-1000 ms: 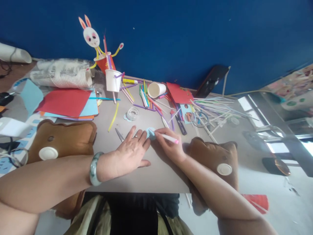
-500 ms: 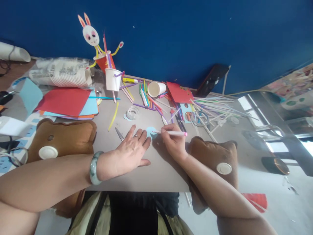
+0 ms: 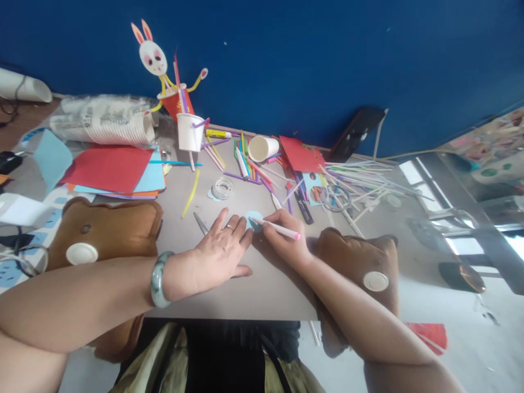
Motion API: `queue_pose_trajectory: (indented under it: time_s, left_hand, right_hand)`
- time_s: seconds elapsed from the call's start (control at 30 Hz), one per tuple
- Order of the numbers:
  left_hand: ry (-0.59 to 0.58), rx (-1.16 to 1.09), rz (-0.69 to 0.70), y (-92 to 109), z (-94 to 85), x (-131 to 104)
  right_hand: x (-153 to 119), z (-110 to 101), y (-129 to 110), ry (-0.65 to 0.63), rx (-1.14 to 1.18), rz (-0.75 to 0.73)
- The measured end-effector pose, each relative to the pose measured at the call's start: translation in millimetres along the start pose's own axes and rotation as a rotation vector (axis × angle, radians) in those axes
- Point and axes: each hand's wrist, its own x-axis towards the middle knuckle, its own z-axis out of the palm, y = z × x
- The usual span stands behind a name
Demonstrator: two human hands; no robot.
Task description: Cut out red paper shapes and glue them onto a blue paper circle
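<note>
A small light-blue paper circle (image 3: 253, 219) lies on the grey table. My left hand (image 3: 221, 248) rests flat with spread fingers, its fingertips at the circle's left edge. Pinched in my right hand (image 3: 286, 240) is a white felt-tip pen with a pink end (image 3: 282, 228); its tip is at the circle, and I cannot tell whether it touches. Partly under my left hand, a pair of scissors (image 3: 200, 224) shows only a blade. Just beyond lies a roll of clear tape (image 3: 222, 188), with a bit of blue paper beneath it.
Coloured paper sheets (image 3: 108, 169) and bagged paper cups (image 3: 110, 120) lie at left. A rabbit figure (image 3: 153, 59) and a white paper cup (image 3: 190, 132) stand behind. Pens and pipe cleaners are scattered around a tipped cup (image 3: 262, 148). Brown cushions (image 3: 356, 262) flank my arms.
The pen's tip has shifted left onto the blue circle, and its pink end has swung down and left. My right fingers moved slightly left; my left hand has stayed put.
</note>
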Motion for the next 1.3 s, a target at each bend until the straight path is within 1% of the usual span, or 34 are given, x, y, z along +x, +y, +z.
queue_pose_trajectory:
  time_s: [0.13, 0.33, 0.63, 0.87, 1.03, 1.3]
  left_hand:
    - [0.008, 0.003, 0.001, -0.2, 0.0, -0.4]
    - [0.004, -0.003, 0.007, -0.4, -0.2, 0.1]
    - [-0.010, -0.022, 0.010, -1.2, -0.8, 0.3]
    - [0.004, -0.005, 0.006, -0.9, 2.2, 0.3]
    - [0.009, -0.013, 0.010, -1.7, 3.5, -0.6]
    - [0.022, -0.004, 0.015, -1.8, 8.1, -1.2]
  right_hand:
    - [0.0, 0.6, 0.1, 0.005, -0.004, -0.022]
    - [0.6, 0.9, 0.7, 0.027, -0.018, -0.017]
    - [-0.6, 2.2, 4.3, 0.010, -0.023, -0.042]
    - [0.2, 1.3, 5.1, -0.017, -0.013, -0.070]
    - [-0.7, -0.5, 2.4, -0.053, -0.007, -0.050]
    - [0.8, 0.2, -1.1, 0.008, -0.020, -0.044]
